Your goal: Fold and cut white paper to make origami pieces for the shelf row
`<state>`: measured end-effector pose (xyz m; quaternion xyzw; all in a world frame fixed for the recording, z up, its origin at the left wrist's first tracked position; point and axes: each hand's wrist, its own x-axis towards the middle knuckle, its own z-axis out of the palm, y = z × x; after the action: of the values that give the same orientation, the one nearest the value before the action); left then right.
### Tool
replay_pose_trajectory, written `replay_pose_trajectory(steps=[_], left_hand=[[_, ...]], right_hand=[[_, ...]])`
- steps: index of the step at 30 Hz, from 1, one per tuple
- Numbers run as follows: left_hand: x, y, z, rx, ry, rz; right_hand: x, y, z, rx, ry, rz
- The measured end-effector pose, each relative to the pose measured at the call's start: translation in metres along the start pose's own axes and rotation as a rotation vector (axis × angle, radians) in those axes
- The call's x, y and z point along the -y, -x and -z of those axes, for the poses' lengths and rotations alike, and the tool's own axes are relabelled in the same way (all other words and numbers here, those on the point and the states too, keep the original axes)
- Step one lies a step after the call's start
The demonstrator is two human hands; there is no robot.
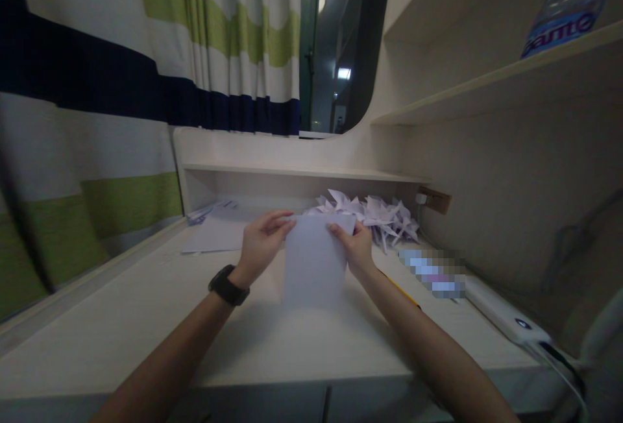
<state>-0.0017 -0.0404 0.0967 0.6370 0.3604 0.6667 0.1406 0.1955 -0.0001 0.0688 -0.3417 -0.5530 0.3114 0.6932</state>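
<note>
A white sheet of paper (315, 261) is held upright above the pale desk (146, 326), its top edge pinched from both sides. My left hand (263, 241), with a black watch at the wrist, grips the top left corner. My right hand (355, 244) grips the top right corner. Behind the sheet lies a pile of folded white paper shapes (379, 214).
Flat sheets of paper (214, 231) lie at the back left of the desk. A white power strip (506, 316) with a cable runs along the right wall. A yellow pencil (402, 290) lies by my right forearm. A water bottle (567, 4) stands on the upper shelf; a striped curtain (97, 118) hangs on the left.
</note>
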Motion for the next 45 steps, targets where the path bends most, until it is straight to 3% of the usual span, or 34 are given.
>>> replay_pose_trajectory(steps=[18, 36, 45], left_hand=[[0.006, -0.008, 0.005, -0.027, -0.021, 0.016], [0.057, 0.006, 0.008, 0.043, 0.085, 0.299], [0.068, 0.013, 0.007, 0.083, 0.017, 0.314]], right_hand=[[0.009, -0.008, 0.002, 0.027, -0.133, -0.006], [-0.027, -0.009, -0.001, 0.045, -0.084, -0.386], [-0.04, -0.01, 0.001, 0.047, -0.035, -0.484]])
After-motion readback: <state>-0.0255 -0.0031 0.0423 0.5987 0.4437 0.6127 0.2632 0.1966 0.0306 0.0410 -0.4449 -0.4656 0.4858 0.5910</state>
